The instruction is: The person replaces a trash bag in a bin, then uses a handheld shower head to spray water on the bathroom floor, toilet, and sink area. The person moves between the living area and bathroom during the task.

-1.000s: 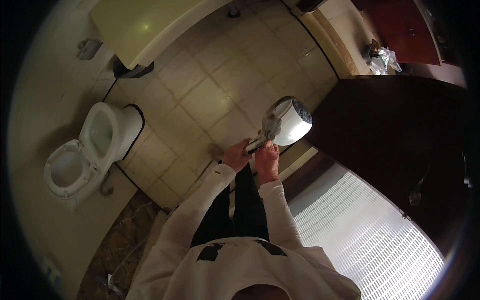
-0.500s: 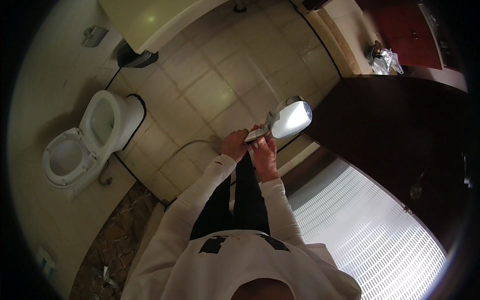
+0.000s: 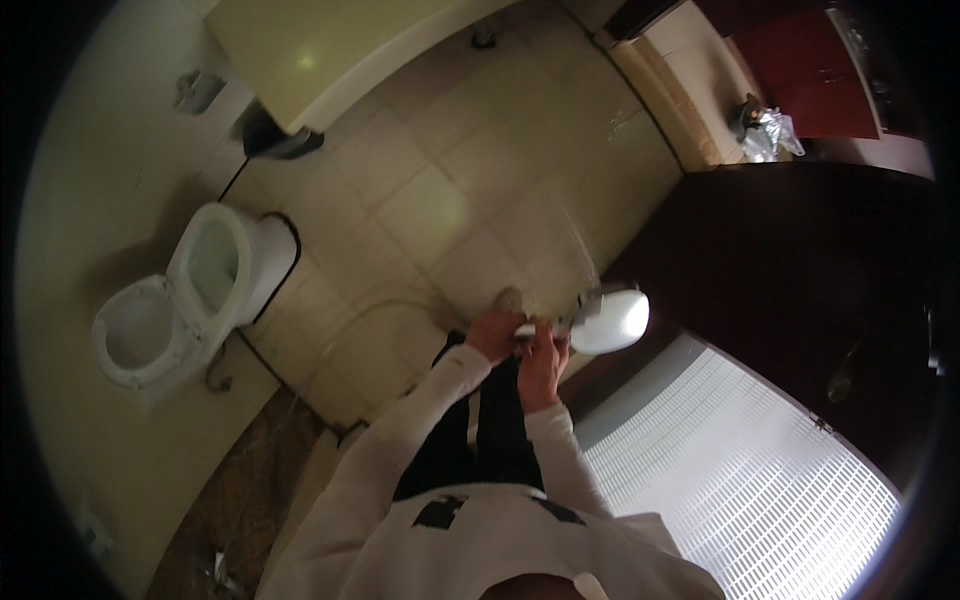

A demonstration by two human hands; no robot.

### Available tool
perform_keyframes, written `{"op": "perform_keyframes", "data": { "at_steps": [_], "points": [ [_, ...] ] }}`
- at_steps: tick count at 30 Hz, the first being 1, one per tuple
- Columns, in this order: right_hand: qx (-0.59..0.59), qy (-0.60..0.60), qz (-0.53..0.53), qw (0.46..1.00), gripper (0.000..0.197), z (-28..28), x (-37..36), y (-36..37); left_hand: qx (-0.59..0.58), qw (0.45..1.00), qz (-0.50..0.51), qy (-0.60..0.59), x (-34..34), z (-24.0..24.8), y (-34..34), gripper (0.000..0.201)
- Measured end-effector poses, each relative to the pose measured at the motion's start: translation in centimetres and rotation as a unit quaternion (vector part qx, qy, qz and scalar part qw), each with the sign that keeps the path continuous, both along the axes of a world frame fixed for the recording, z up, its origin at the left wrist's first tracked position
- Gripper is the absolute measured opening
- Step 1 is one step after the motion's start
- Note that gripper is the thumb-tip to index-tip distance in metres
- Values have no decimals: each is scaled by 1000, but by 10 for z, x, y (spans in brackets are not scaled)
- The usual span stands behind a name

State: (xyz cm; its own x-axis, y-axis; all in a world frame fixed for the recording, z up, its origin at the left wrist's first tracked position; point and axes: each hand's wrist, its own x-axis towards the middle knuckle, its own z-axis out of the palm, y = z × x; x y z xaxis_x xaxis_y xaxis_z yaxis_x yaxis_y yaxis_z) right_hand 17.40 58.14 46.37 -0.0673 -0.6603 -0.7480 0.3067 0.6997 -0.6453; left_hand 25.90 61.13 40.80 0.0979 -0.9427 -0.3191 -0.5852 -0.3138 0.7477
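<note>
A handheld shower head (image 3: 612, 322) with a shiny oval back is held out in front of me, tilted to the right. My left hand (image 3: 494, 336) is closed around the lower end of its handle, where the hose seems to join. Just right of it, my right hand (image 3: 541, 368) grips the handle nearer the head. A thin streak of water (image 3: 582, 245) leaves the head toward the far floor. The pale hose (image 3: 375, 305) curves left from my hands, blurred against the tiles. My fingers partly hide the handle.
On the left stands a white toilet (image 3: 213, 262) with its lid raised. A dark bin (image 3: 278, 137) sits under a yellowish counter (image 3: 330, 60). To the right are a dark door (image 3: 780, 260) and a bright ribbed panel (image 3: 740, 440). Plastic bags (image 3: 768, 135) lie beyond the doorway.
Both hands and the shower head have come lower in view, nearer to my body, and the head has shifted slightly right. The whole view has tilted a little. Both hands keep their hold.
</note>
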Motion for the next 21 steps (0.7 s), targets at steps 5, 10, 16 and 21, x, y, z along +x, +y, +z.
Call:
{"op": "perform_keyframes", "data": {
  "at_steps": [5, 10, 16, 21],
  "points": [
    [-86, 28, -44, 995, 20, -14, -28, 5, -60, 998, 1, -12, -19, 10, 1, 23],
    [-93, -20, -159, 983, 10, -26, -69, -15, -77, 997, -20, -2, -10, 12, 12, 30],
    [-113, -14, -267, 957, 13, -32, -96, -39, -50, 998, 34, 14, 13, 3, 38, 40],
    [-120, -37, -230, 965, 14, -41, -99, -66, -72, 992, 107, -7, 37, -2, 60, 37]
  ]
}}
